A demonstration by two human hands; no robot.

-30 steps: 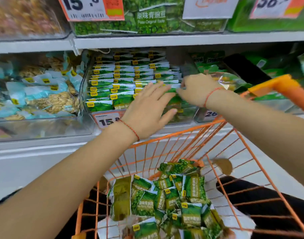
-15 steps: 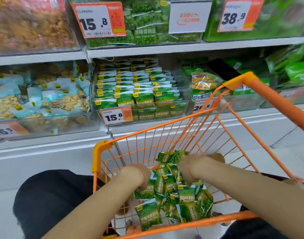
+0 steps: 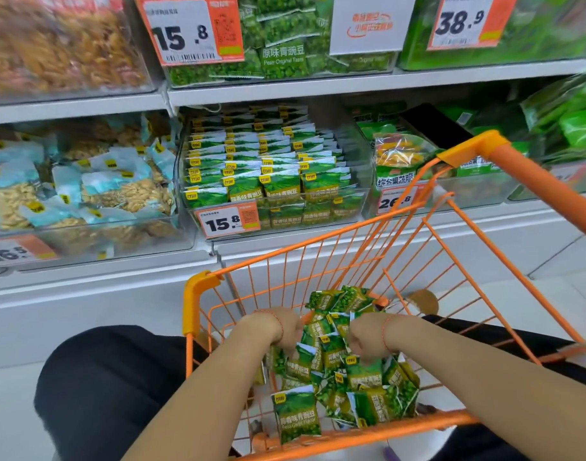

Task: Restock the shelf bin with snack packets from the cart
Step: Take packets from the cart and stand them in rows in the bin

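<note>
Shelves of snacks fill the background, the shelf bin (image 3: pixel 278 181) nearly full. Both hands, left hand (image 3: pixel 281 329) and right hand (image 3: pixel 368 337), curl into green snack packets (image 3: pixel 335 371) piled in the orange cart (image 3: pixel 451 227); each grip's hold cannot be told.

Beyond both hands, the white shelf (image 3: pixel 318 86) carries a clear bin (image 3: pixel 358 197) of green packets (image 3: pixel 275 181), flanked by a nut bin (image 3: pixel 125 234) leftward and a fruit-crisp bin (image 3: pixel 468 191) rightward.
</note>
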